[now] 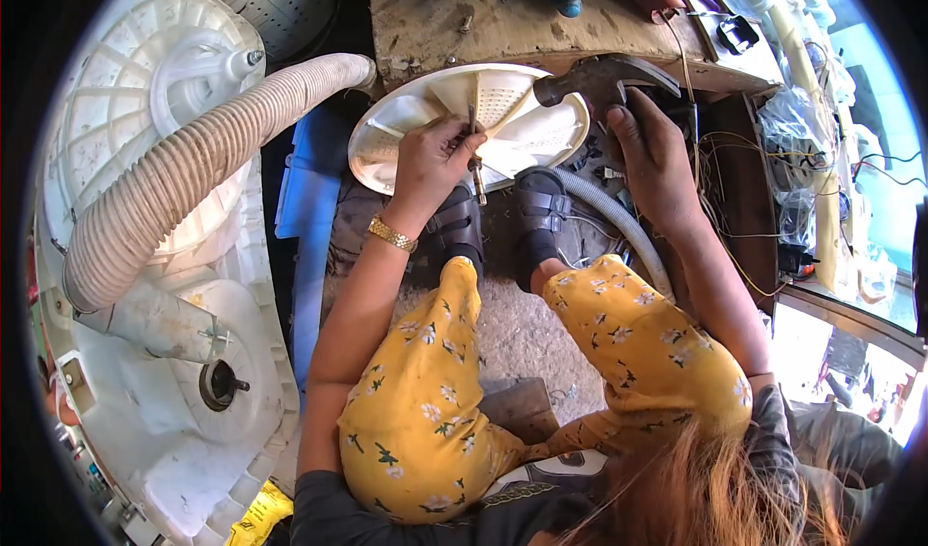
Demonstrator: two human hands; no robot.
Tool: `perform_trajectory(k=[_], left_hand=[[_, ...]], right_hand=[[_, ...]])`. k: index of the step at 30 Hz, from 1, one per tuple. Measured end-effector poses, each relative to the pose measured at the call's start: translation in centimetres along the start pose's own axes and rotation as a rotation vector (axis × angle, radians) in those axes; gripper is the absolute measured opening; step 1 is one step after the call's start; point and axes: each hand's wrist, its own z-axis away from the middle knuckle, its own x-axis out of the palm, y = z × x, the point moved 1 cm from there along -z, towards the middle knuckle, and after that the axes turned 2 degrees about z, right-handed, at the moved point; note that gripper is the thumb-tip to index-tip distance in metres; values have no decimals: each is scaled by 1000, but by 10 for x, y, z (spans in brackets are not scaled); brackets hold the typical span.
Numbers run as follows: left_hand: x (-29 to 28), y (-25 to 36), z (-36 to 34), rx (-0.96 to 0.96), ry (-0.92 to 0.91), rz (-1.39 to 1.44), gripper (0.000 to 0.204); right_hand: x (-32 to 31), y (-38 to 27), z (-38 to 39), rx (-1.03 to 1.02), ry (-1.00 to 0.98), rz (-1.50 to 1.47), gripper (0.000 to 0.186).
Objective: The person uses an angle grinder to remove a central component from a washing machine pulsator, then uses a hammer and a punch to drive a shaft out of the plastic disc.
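My left hand (pixel 435 164) pinches a slim metal rod (pixel 478 186) upright between thumb and fingers. The rod's upper end is dark and thin, and its lower end is brass-coloured and thicker. Wrapped in my right hand (pixel 657 159) is a claw hammer (pixel 604 79), raised with its head turned to the left and its claw to the right; most of the handle is hidden. Beneath and behind both tools lies a round white ribbed plastic disc (pixel 541 111) with small holes, just beyond my feet. The hammer head and the rod are apart.
To the left stands a large white plastic washing-machine tub (pixel 116 121), crossed by a thick ribbed hose (pixel 193 159). A blue panel (pixel 314 169) leans beside it. Ahead is a wooden bench (pixel 416 24) carrying tools. A thin grey hose (pixel 619 213) and loose wires lie at right.
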Motion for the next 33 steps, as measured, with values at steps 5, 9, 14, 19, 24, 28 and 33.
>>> perform_trajectory(k=[5,9,14,19,24,28,33], left_hand=[[3,2,-2,80,1,-126,13],[12,1,2,104,11,-107,12],[14,0,6,139,75,-176,12],[10,8,6,197,84,-191,15],[15,5,9,126,93,-183,13],[9,8,6,195,108,-206,13],[12,2,11,99,63,-242,21]], right_hand=[[1,4,-2,25,-56,14,21],[5,-12,-13,-217,-105,205,25],[-2,-67,-37,-407,-128,422,25],[-23,-100,-30,-530,260,148,26],[16,-42,-29,-270,-125,623,26],[-27,-113,-37,-540,286,108,25],[23,-41,-20,-134,-202,750,18]])
